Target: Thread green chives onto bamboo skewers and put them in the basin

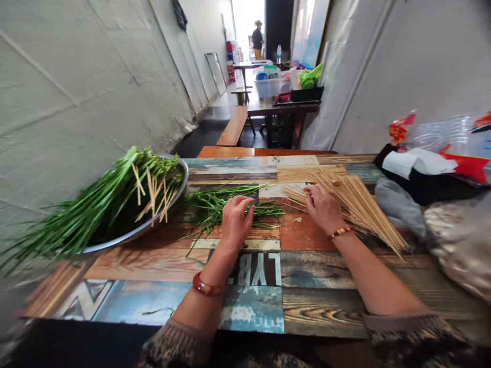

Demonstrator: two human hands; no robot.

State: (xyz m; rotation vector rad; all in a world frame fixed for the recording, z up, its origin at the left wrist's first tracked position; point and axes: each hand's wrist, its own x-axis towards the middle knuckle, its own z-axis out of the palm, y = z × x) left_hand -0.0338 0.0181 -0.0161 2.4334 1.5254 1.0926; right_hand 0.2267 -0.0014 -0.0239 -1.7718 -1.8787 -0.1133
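Note:
My left hand (237, 219) is over a loose pile of thin green stalks (209, 204), its fingers bent and the thumb apart from them. I make out nothing held in it. At the left ends of a spread of bamboo skewers (356, 199) is my right hand (324, 207), fingers loosely bent and thumb a little apart. Its fingertips are at the skewers; whether they touch one is hard to make out. To the left, a metal bowl (184, 176) holds a large bunch of long green stalks (103, 189). Several skewers (153, 191) lie across the bunch, some threaded with budded tops.
Plastic packaging (441, 130), a grey plastic bag (397, 202) and a clear bag of pale food (456, 245) line the right side of the patterned table (253, 312). Beyond are a bench (233, 127), a dark table with a plastic bin (272, 87), and a person (257, 40) far off.

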